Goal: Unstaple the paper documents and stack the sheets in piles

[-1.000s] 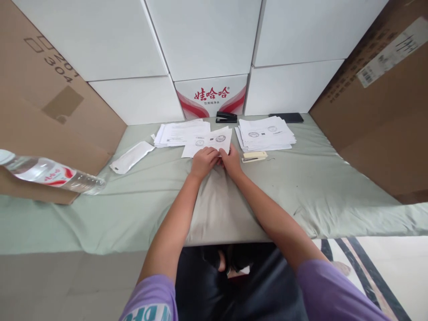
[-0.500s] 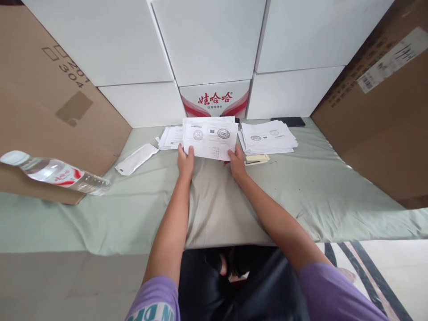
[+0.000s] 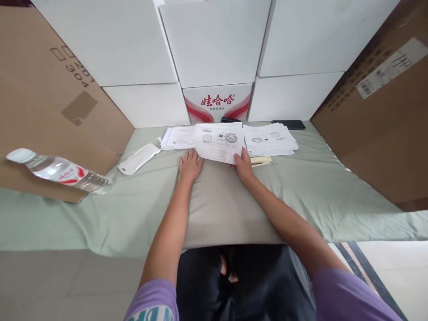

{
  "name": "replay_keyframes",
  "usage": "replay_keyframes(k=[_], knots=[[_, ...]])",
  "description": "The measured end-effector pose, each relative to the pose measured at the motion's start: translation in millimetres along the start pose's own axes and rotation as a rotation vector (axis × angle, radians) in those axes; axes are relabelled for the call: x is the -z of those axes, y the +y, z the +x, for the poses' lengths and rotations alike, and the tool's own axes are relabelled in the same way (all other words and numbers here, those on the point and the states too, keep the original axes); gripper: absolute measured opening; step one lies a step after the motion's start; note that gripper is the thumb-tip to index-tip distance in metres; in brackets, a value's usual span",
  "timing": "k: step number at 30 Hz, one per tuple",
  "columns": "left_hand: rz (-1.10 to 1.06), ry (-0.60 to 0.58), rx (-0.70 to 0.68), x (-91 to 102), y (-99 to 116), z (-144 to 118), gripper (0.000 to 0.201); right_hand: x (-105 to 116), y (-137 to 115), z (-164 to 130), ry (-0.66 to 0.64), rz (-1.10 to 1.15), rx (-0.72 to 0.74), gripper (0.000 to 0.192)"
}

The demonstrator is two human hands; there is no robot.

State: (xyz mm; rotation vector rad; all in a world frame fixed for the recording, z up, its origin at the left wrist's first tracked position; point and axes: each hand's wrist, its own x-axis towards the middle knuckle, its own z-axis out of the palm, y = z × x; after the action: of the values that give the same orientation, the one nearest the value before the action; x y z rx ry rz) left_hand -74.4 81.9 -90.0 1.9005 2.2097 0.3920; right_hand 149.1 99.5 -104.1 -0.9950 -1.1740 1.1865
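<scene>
Worktop (image 3: 321,187) covered in pale green cloth, walled in at the far side by white boxes (image 3: 214,44) and at both sides by brown cardboard cartons (image 3: 50,98). One far box carries a red printed logo (image 3: 217,100).

Stamped sheets (image 3: 219,145) lie at far centre, between a left paper stack (image 3: 177,137) and a right paper stack (image 3: 270,139). Right hand (image 3: 244,165) pinches the near right corner of the stamped sheets, thumb on top, fingers closed on the paper. Left hand (image 3: 190,164) lies flat on the cloth with fingers spread, empty, just beside the near left edge of the sheets; contact with the paper cannot be judged.

Small cream stapler (image 3: 261,160) sits just right of the right hand. Black stapler (image 3: 230,119) is partly hidden behind the sheets; dark phone (image 3: 288,124) at far right. White flat pouch (image 3: 138,158) left of the stacks. Clear water bottle (image 3: 60,171) lies on its side at the far left edge.
</scene>
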Motion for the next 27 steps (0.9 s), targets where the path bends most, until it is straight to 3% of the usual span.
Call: replay_keyframes(k=[10,20,27], knots=[[0.023,0.042,0.123,-1.5,-18,1,0.068,1,1,-4,0.051,-0.064,0.143,0.03],[0.013,0.042,0.122,2.2,-13,0,0.068,-8,2,-1,0.085,-0.197,-0.004,0.028],[0.04,0.065,0.116,-0.8,-12,0,0.067,-15,-4,-7,0.118,-0.243,0.042,0.016]])
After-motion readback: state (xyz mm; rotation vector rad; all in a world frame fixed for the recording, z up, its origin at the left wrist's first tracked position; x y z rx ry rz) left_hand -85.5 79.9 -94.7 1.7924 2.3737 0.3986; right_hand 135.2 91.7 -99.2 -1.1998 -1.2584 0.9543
